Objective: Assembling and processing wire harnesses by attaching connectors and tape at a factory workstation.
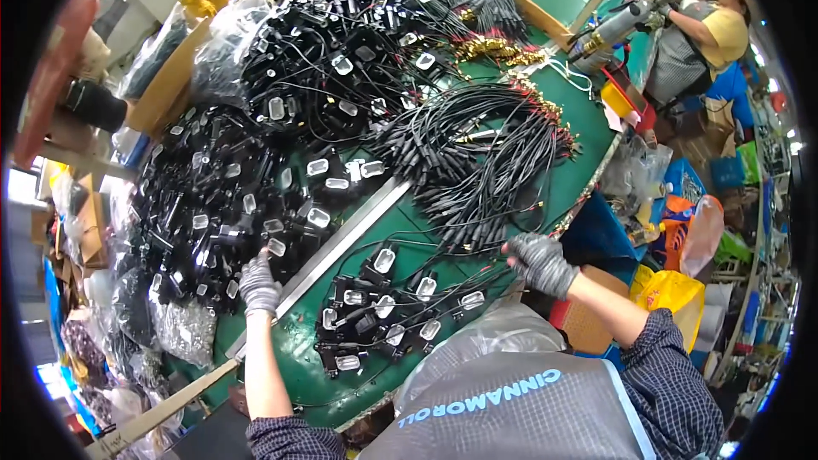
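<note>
Two gloved hands out: left hand (258, 284) fingers curled on black adapters (223, 204); right hand (540, 262) gripping cables (477, 158).

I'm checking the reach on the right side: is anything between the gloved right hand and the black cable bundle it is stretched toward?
Nothing visible. The right hand already lies at the near ends of the black cable bundle, fingertips among the cables, with no other item between them.

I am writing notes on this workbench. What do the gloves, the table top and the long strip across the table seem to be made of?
The gloves on the left hand and right hand look like grey knitted fabric, speckled and matt. The table top seems a green smooth mat, perhaps rubber or vinyl, with a soft sheen. The long strip looks like pale metal, possibly aluminium, since it is straight and reflects light.
</note>
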`<state>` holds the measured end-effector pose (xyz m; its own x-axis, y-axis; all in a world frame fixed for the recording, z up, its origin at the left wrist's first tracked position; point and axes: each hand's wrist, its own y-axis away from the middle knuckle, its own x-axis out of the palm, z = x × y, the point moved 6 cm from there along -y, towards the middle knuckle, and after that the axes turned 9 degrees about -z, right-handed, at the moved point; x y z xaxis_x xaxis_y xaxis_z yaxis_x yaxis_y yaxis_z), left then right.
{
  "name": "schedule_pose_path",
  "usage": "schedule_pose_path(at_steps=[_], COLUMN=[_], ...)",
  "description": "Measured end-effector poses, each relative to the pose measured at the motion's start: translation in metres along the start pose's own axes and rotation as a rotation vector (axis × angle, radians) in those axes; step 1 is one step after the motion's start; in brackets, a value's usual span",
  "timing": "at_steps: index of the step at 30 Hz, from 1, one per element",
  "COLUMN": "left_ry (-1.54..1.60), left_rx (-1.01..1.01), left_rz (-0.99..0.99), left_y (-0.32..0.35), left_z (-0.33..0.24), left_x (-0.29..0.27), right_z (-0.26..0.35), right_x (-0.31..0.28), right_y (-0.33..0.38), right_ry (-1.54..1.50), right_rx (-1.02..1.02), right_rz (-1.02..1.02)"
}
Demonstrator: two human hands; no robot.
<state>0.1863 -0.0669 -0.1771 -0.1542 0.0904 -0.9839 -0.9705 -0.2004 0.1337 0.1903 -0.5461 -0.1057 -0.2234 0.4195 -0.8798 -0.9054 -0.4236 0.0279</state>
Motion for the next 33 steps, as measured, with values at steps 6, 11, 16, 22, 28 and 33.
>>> schedule_pose_path(at_steps=[6, 11, 16, 22, 28, 33], left_ry=[0.350, 1.212, 1.123, 0.209, 0.300, 0.525], left_rx=[-0.279, -0.693, -1.055, -0.502, -0.397, -0.550], left_rz=[-0.183, -0.585, -0.578, -0.677, -0.321, -0.226], left_y=[0.051, 0.136, 0.194, 0.196, 0.194, 0.195], left_z=[0.030, 0.059, 0.060, 0.006, 0.009, 0.055], left_x=[-0.011, 0.038, 0.088, -0.009, -0.026, 0.017], right_z=[-0.046, -0.043, -0.060, -0.073, -0.106, -0.058], right_x=[-0.028, -0.030, -0.012, 0.025, 0.025, -0.029], right_y=[-0.049, -0.087, -0.099, -0.105, -0.093, -0.114], right_ry=[0.037, 0.291, 0.394, 0.110, -0.279, -0.540], right_rx=[0.057, 0.090, 0.432, 0.613, 0.814, 0.537], right_rz=[-0.208, -0.152, -0.021, -0.081, -0.373, -0.742])
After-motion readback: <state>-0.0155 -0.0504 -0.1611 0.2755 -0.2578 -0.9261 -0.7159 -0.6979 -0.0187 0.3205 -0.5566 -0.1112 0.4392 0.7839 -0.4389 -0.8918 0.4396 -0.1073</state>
